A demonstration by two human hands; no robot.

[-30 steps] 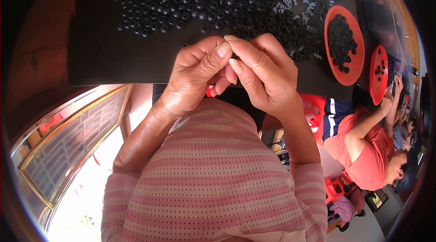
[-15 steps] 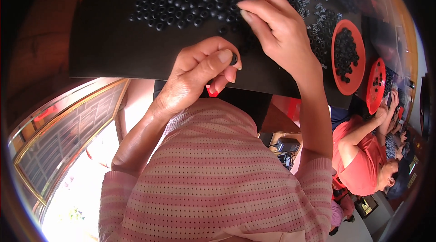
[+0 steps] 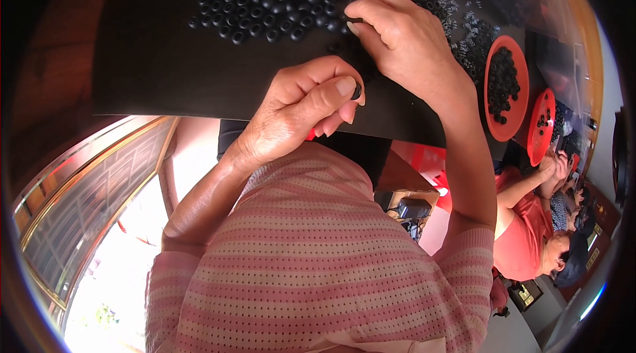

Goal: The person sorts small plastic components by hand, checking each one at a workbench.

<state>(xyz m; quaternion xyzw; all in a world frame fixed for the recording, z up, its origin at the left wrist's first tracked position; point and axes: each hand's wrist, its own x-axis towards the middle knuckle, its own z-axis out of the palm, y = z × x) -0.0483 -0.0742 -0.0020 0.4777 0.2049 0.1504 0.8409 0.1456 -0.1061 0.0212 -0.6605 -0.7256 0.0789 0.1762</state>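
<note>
My left hand [image 3: 308,104] is closed just off the table's near edge, pinching a small round black plastic piece [image 3: 356,92] between thumb and forefinger. The other fingers curl below it. To its upper right, my right hand [image 3: 411,41] is at the near edge of a heap of small black ring-shaped plastic pieces [image 3: 265,5]. Its thumb and forefinger close on a small dark piece [image 3: 355,20], mostly hidden by the fingertips. Right of that hand lie many small metal coil springs [image 3: 470,28], spread over the black tabletop [image 3: 165,74].
An orange-red oval bowl [image 3: 492,111] with black pieces stands at the table's right, beside a smaller red bowl [image 3: 535,147] holding a few. Farther right, a co-worker in a coral shirt [image 3: 523,237] works with both hands. A framed glass panel [image 3: 99,187] is at the left.
My left hand, still pinching its black piece, has shifted slightly right. The right hand's fingertips have dipped among the pieces and drawn together. The view has shifted a little.
</note>
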